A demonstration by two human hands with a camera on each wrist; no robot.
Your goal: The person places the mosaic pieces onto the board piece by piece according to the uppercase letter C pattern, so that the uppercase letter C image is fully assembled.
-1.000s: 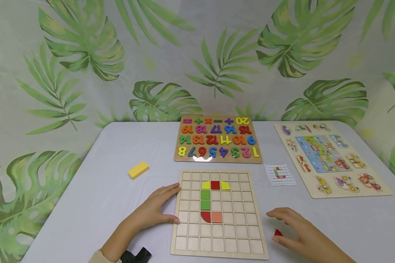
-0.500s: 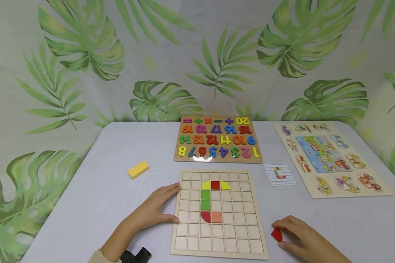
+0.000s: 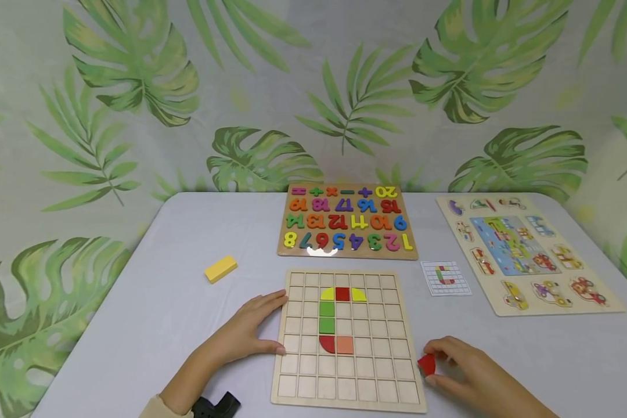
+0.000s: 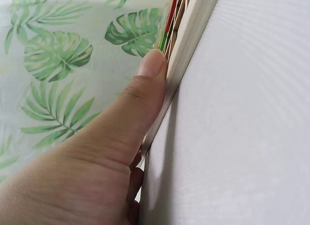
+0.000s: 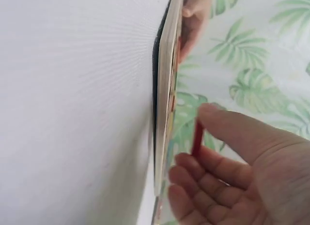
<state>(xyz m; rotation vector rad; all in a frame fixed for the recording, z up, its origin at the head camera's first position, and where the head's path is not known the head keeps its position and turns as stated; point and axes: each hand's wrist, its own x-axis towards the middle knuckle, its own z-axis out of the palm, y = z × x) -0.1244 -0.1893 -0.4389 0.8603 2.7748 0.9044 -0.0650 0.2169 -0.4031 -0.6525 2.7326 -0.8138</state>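
A wooden grid board (image 3: 376, 366) lies flat on the table, with several coloured tiles set in its squares. Among them are a red square tile (image 3: 342, 294), a green tile (image 3: 326, 309), a red rounded tile (image 3: 327, 344) and an orange square tile (image 3: 345, 345). My left hand (image 3: 245, 328) rests against the board's left edge, fingers fairly straight, the thumb touching the rim. Beside the right edge, my right hand (image 3: 465, 368) pinches a loose red tile (image 3: 426, 365) between thumb and fingers. In the right wrist view that red tile (image 5: 197, 138) appears edge-on.
A small pattern card (image 3: 446, 278) lies right of the grid board. Behind stands a number puzzle (image 3: 347, 252); a picture puzzle (image 3: 507, 296) lies at the far right. A yellow block (image 3: 221, 269) sits at the left, and a black object (image 3: 224, 406) is near my left wrist.
My right hand has taken hold of the red tile, lifted it from the table and carried it left to the board's right edge. The left hand has stayed in place.
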